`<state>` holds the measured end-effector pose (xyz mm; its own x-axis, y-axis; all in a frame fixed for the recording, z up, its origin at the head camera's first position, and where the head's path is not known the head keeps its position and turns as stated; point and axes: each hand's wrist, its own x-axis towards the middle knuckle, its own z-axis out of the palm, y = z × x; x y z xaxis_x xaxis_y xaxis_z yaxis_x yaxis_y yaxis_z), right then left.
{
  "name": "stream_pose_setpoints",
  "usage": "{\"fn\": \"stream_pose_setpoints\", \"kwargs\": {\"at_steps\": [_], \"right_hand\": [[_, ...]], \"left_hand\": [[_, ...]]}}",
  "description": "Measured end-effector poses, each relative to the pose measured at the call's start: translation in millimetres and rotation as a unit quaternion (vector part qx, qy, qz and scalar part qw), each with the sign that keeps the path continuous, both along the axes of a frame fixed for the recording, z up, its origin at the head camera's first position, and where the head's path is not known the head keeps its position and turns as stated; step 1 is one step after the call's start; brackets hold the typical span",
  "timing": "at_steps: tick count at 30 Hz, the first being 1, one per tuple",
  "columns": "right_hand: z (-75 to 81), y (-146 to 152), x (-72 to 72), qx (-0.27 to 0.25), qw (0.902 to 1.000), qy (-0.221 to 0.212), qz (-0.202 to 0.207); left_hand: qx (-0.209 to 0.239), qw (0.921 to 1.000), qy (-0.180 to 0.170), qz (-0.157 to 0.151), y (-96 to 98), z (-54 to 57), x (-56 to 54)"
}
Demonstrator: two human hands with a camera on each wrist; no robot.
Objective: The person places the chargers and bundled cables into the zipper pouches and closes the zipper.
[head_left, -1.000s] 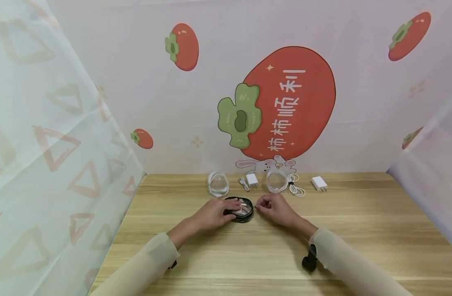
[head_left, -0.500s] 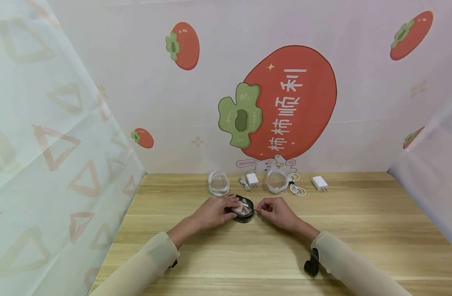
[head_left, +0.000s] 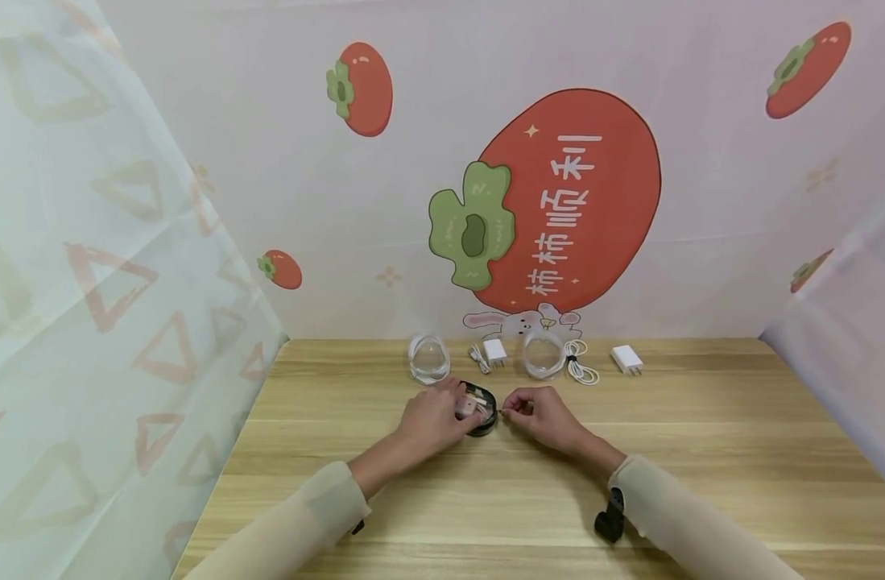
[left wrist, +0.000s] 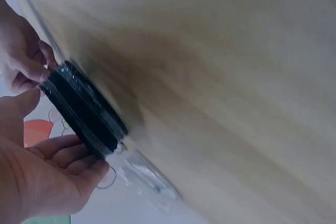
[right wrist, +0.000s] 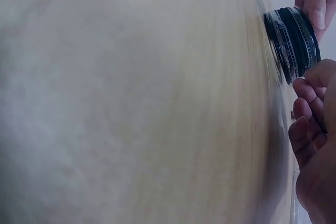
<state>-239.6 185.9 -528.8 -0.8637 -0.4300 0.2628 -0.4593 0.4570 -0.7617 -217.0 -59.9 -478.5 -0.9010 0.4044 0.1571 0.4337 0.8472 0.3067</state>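
A small round black zip case (head_left: 480, 400) with a clear top lies on the table, and white and pinkish items show through that top. My left hand (head_left: 429, 419) grips the case from its left side, with the thumb along the near edge and the fingers at the far edge. In the left wrist view, the black side band of the case (left wrist: 84, 111) stands between that thumb and fingers. At the right end of the case, my right hand (head_left: 543, 415) pinches the small zipper pull (head_left: 500, 412). The right wrist view shows its fingertips right at the zipped side.
Along the table's back edge stand two clear round cases with whitish rims, a left one (head_left: 429, 360) and a right one (head_left: 543, 356). Between them are a white charger (head_left: 494, 351) and a short cable (head_left: 478, 359). Farther right lie a coiled white cable (head_left: 581, 364) and another charger (head_left: 626, 358).
My left hand has shifted right and turned, going from lying over the top of the black case to holding it at its near and far edges. The right hand has hardly moved.
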Motion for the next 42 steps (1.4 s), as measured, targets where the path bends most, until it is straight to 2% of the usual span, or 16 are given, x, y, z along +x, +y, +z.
{"fn": "stream_pose_setpoints", "kwargs": {"at_steps": [5, 10, 16, 26, 34, 42], "right_hand": [[-2.5, -1.6, 0.8, -0.005, 1.0000, 0.005, 0.004], [-3.3, -4.0, 2.6, -0.015, 0.9997, 0.009, 0.016], [-3.2, -5.9, 4.7, -0.012, 0.9997, 0.004, 0.021], [-3.8, -5.0, 5.3, -0.004, 0.9997, -0.007, 0.023], [1.2, -0.8, 4.0, 0.011, 0.9992, 0.000, 0.039], [0.7, 0.3, -9.0, 0.035, 0.9986, 0.027, 0.027]], "left_hand": [[-0.004, 0.9998, -0.019, 0.008, 6.5, -4.4, 3.2], [0.003, 0.9997, -0.019, 0.014, 8.3, -10.5, 1.7], [0.018, 0.9996, -0.021, -0.004, 6.3, -16.5, -3.8], [0.083, 0.9949, -0.045, -0.035, -0.6, -24.3, -10.2], [0.080, 0.9946, -0.053, -0.040, -2.7, -24.1, -9.7], [0.086, 0.9936, -0.060, -0.041, -3.3, -21.7, -10.4]]}}
